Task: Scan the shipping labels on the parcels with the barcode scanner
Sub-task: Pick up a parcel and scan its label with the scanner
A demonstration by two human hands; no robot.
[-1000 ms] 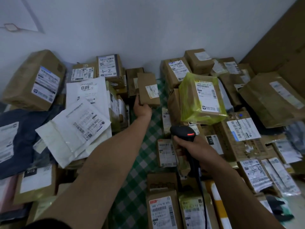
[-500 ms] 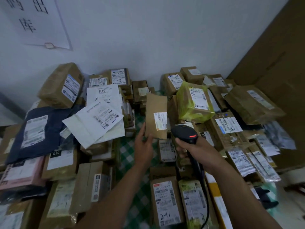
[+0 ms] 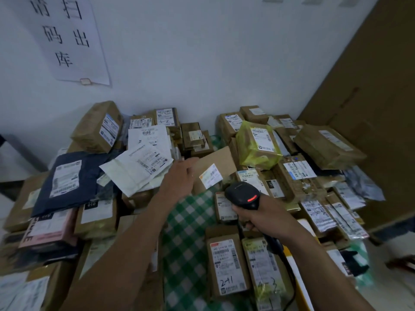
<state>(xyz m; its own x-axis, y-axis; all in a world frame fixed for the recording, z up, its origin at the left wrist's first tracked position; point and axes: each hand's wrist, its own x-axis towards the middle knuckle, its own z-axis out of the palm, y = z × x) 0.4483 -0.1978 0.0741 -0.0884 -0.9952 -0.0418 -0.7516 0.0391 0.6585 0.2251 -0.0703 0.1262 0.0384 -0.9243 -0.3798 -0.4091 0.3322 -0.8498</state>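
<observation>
My left hand (image 3: pixel 179 180) grips the left edge of a small flat brown parcel (image 3: pixel 217 162), tilted above the green checked cloth (image 3: pixel 186 232). Its white shipping label (image 3: pixel 211 176) faces me and is blurred. My right hand (image 3: pixel 258 217) holds the black barcode scanner (image 3: pixel 243 195) by its handle, just below and right of the label. A red light shows on the scanner's head, and its cable runs down past my right wrist.
Parcels crowd both sides of the cloth: a dark blue mailer (image 3: pixel 67 178) and white envelopes (image 3: pixel 139 167) on the left, a yellow-wrapped box (image 3: pixel 256 147) and labelled cartons (image 3: pixel 226 265) on the right. A paper sign (image 3: pixel 65 37) hangs on the wall. Large cardboard sheets (image 3: pixel 370 108) lean at the right.
My left hand took the small brown parcel from the back pile, drew it toward me and tilted it. The scanner stayed beside it, and my view rose toward the wall.
</observation>
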